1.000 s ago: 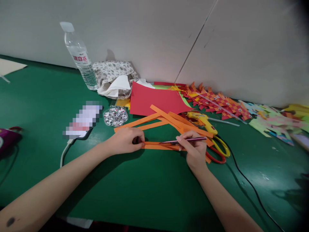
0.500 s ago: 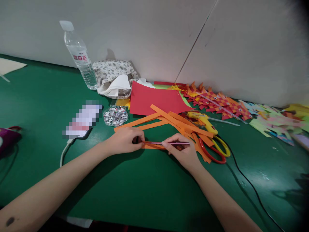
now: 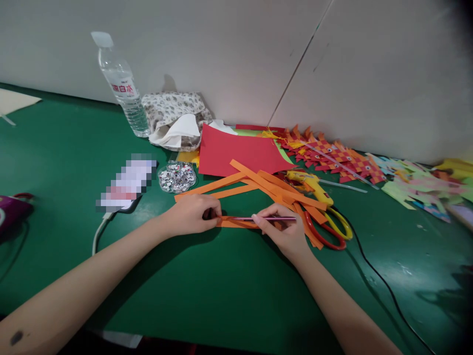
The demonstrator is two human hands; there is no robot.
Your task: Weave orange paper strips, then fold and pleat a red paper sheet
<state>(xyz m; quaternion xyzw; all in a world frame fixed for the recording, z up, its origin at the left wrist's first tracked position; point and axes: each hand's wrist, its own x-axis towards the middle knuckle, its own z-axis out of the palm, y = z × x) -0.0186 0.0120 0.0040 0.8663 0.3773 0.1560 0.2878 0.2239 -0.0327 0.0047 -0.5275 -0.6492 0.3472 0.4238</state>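
Observation:
My left hand (image 3: 194, 213) is closed in a pinch on the left end of an orange paper strip (image 3: 236, 223), which lies flat on the green table. Closed like a writer's grip, my right hand (image 3: 284, 229) holds a thin pinkish-purple stick (image 3: 247, 218). The stick is pen-like, and I cannot make out its exact kind. It lies nearly level along the strip, its tip pointing toward my left fingers. Just behind and to the right of my right hand, several loose orange paper strips (image 3: 271, 190) overlap in a pile.
Scissors with red and yellow handles (image 3: 343, 224) and a yellow glue gun (image 3: 316, 187) lie right of the strips. Behind are red paper (image 3: 240, 153) and woven paper fish (image 3: 332, 155). A googly-eye box (image 3: 177, 177), phone (image 3: 129, 185) and water bottle (image 3: 120, 84) stand left.
My right hand and the stick have slid slightly to the right along the orange strip. My left hand keeps its place at the strip's left end.

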